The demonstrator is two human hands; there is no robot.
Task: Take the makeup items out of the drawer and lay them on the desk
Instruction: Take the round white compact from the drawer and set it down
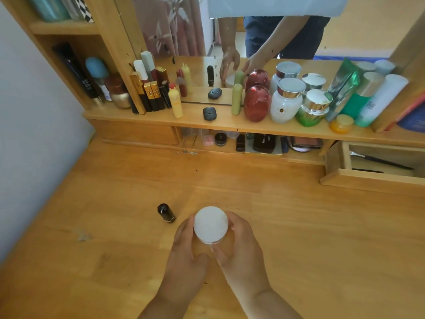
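A round white jar (211, 224) is held between both hands just above the wooden desk (322, 238). My left hand (186, 247) curls round its left side and my right hand (241, 245) curls round its right side. A small black lipstick tube (166, 212) stands on the desk just left of the jar. The open drawer (377, 168) juts out at the right, with a dark slim item lying inside it.
A shelf (230, 125) at the back carries lipsticks, a red oval case (257, 103), white and green jars and tubes in front of a mirror. Compacts and small pots sit in the slot under the shelf. A grey wall borders the left.
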